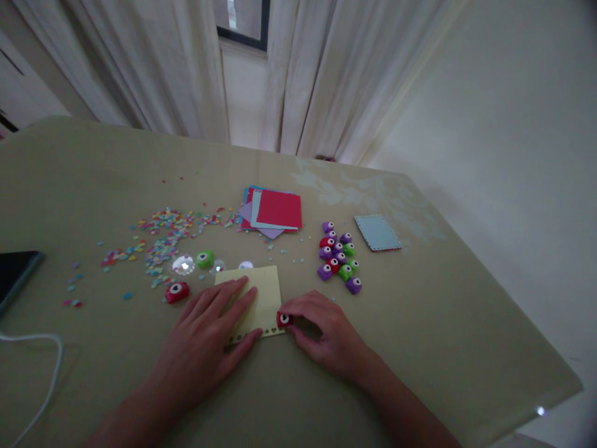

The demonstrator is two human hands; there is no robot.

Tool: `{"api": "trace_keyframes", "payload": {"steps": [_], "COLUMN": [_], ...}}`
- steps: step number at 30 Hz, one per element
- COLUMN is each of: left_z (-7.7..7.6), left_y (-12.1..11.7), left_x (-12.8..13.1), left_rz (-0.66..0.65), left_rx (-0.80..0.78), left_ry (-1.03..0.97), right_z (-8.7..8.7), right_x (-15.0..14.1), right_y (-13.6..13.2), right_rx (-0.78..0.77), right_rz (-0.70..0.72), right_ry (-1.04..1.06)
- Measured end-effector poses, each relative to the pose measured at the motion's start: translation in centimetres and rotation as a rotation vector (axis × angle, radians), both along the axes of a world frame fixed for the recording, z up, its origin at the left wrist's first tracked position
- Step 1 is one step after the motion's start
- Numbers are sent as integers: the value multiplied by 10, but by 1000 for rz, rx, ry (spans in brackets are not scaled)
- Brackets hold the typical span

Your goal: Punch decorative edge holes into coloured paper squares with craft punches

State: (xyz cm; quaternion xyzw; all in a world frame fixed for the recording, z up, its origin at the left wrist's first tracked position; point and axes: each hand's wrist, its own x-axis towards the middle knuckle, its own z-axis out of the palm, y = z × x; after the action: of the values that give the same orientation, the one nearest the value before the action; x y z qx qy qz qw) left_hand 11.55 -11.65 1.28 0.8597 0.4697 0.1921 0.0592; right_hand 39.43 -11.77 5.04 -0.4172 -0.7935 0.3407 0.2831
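Observation:
A square of pale yellow paper [268, 289] lies on the table in front of me, with small shapes punched along its near edge. My left hand [203, 339] rests on it, fingers stretched and spread. At the paper's lower right corner is a small red craft punch [284, 319] with an eye design. The thumb and fingers of my right hand [329, 330] pinch this punch at the paper's edge. Left of the paper lie another red punch [177, 292] and a green punch [204, 259].
Several purple, red and green punches [339, 252] cluster to the right. Behind the yellow paper is a stack of coloured paper [280, 210]; pale blue paper [377, 232] lies farther right. Confetti [168, 239] is scattered left, near a dark-screened device [17, 274] and a white cable [58, 354].

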Motion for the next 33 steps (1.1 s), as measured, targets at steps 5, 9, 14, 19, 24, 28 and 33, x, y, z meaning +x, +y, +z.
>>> {"api": "trace_keyframes", "payload": {"steps": [5, 9, 14, 19, 24, 28, 33], "left_z": [1, 1, 1, 1, 2, 2, 2], "left_y": [0, 0, 0, 0, 0, 1, 2], "left_x": [0, 0, 0, 1, 2, 3, 3], "left_rz": [-13, -9, -12, -8, -8, -10, -1], "left_rx": [-3, 4, -5, 8, 6, 2, 9], "left_ry": [-1, -2, -3, -14, -18, -17, -17], "right_z": [-2, -1, 0, -1, -1, 0, 0], "right_x": [0, 0, 0, 0, -1, -2, -2], "right_y": [0, 0, 0, 0, 0, 0, 1], "right_rx": [7, 9, 8, 9, 6, -1, -3], "right_rz": [-3, 7, 8, 11, 4, 3, 9], "right_ry": [3, -1, -2, 1, 8, 21, 7]}}
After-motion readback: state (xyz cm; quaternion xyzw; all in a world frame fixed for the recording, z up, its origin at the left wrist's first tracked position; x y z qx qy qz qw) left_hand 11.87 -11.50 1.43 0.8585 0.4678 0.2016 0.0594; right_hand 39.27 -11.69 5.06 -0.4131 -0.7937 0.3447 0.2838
